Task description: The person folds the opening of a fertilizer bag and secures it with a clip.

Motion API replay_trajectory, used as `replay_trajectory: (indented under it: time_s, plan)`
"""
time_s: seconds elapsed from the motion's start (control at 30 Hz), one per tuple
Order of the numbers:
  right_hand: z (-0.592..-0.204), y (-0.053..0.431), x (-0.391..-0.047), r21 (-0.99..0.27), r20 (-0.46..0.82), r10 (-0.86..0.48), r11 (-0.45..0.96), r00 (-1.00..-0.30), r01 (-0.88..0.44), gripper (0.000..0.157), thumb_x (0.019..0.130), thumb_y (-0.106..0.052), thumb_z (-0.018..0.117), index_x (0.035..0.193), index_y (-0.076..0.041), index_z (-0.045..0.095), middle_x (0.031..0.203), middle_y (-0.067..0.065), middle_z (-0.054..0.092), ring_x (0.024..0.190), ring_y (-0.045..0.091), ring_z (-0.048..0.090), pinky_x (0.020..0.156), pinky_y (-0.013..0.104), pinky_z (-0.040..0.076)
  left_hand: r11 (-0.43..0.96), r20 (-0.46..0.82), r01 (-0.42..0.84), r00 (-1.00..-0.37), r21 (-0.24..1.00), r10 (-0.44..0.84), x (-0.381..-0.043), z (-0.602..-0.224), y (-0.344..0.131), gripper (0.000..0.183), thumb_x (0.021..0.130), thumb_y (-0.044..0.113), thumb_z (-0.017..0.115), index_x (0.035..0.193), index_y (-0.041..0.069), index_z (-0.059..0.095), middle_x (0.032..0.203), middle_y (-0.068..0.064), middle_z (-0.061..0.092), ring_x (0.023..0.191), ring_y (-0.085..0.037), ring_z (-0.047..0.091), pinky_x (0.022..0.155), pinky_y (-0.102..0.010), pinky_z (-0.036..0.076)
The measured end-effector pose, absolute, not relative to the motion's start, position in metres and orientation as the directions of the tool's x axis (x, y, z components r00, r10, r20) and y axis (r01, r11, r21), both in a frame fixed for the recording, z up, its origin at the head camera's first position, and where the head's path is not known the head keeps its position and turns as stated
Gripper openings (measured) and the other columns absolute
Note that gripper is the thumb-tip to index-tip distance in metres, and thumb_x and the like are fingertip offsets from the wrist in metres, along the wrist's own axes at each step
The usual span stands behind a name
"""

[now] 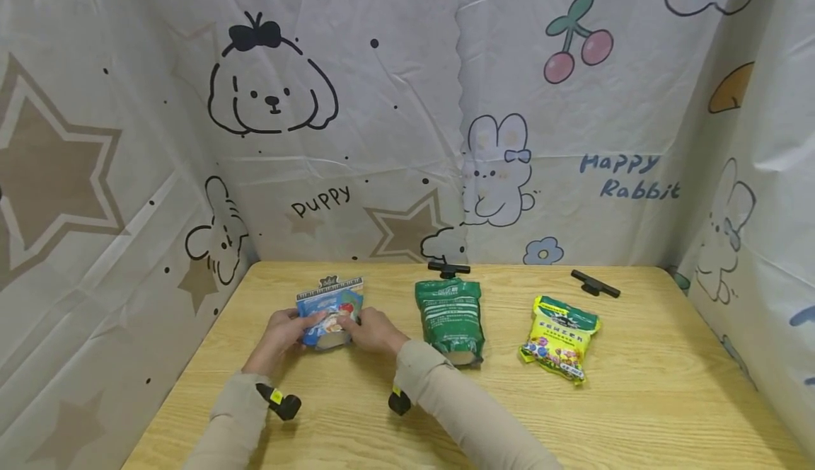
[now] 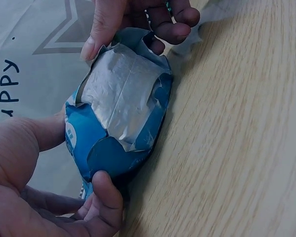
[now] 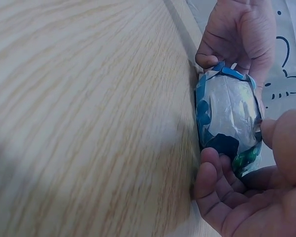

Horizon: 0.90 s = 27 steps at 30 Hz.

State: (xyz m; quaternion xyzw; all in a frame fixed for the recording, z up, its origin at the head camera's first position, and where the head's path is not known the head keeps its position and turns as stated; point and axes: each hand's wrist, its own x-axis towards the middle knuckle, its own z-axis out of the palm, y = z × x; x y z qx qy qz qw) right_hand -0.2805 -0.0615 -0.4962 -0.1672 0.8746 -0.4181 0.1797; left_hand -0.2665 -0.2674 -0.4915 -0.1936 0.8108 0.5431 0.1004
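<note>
A blue bag (image 1: 330, 318) with pictures on its front stands at the left of the table, a striped band along its top. My left hand (image 1: 284, 332) holds its left side, thumb across the front. On the right side, my right hand (image 1: 372, 330) grips it, also with the thumb on the front. Both wrist views show the bag's silvery bottom (image 2: 121, 94), edged by folded blue film. In the right wrist view the fingers (image 3: 212, 182) of my right hand curl at the bag's lower edge.
A green bag (image 1: 451, 321) stands right of my right hand, with a black T-shaped piece (image 1: 448, 270) behind it. Farther right lies a yellow and green bag (image 1: 562, 339), another black bar (image 1: 595, 284) behind it. Printed cloth (image 1: 395, 102) encloses the wooden table (image 1: 509, 420).
</note>
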Motion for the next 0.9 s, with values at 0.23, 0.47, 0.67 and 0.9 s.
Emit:
replay_trajectory:
  time_s: [0.23, 0.47, 0.67, 0.9]
  plan:
    - [-0.494, -0.062, -0.28, -0.82, -0.197, -0.465, 0.56, -0.863, -0.114, 0.048, 0.107, -0.046, 0.046, 0.083, -0.008, 0.064, 0.063, -0.001, 0.054, 0.054, 0.012, 0.045, 0.05, 0.025, 0.037, 0.337, -0.353, -0.408, -0.911, 0.849, -0.214, -0.265, -0.493, -0.272, 0.089, 0.095, 0.043, 0.07, 0.152, -0.013, 0.03, 0.086, 0.001, 0.066, 0.069, -0.006, 0.06, 0.061, -0.025, 0.053]
    - [-0.489, -0.061, -0.28, -0.835, -0.218, -0.478, 0.543, -0.851, -0.091, 0.048, 0.106, -0.048, 0.046, 0.096, -0.007, 0.068, 0.073, 0.004, 0.061, 0.061, 0.014, 0.051, 0.056, 0.03, 0.044, 0.371, -0.324, -0.404, -0.909, 0.836, -0.262, -0.263, -0.493, -0.272, 0.092, 0.096, 0.045, 0.067, 0.154, -0.013, 0.025, 0.124, -0.025, 0.065, 0.09, -0.017, 0.068, 0.075, -0.031, 0.057]
    - [-0.476, -0.06, -0.28, -0.811, -0.095, -0.478, 0.546, -0.873, -0.21, 0.059, 0.108, -0.043, 0.041, 0.141, 0.005, 0.053, 0.135, 0.022, 0.061, 0.118, 0.028, 0.062, 0.101, 0.044, 0.053, 0.495, -0.2, -0.346, -0.924, 0.797, -0.325, -0.257, -0.478, -0.27, 0.089, 0.101, 0.046, 0.056, 0.159, -0.006, 0.013, 0.152, -0.039, 0.036, 0.135, -0.049, 0.047, 0.111, -0.058, 0.043]
    - [-0.444, -0.053, -0.274, -0.802, 0.036, -0.463, 0.516, -0.885, -0.303, 0.064, 0.109, -0.045, 0.037, 0.156, -0.002, 0.034, 0.159, 0.022, 0.038, 0.147, 0.037, 0.041, 0.118, 0.052, 0.039, 0.591, 0.117, -0.161, -0.907, 0.791, -0.403, -0.25, -0.457, -0.258, 0.072, 0.103, 0.04, 0.054, 0.155, -0.002, 0.028, 0.139, -0.034, 0.045, 0.127, -0.05, 0.042, 0.106, -0.063, 0.034]
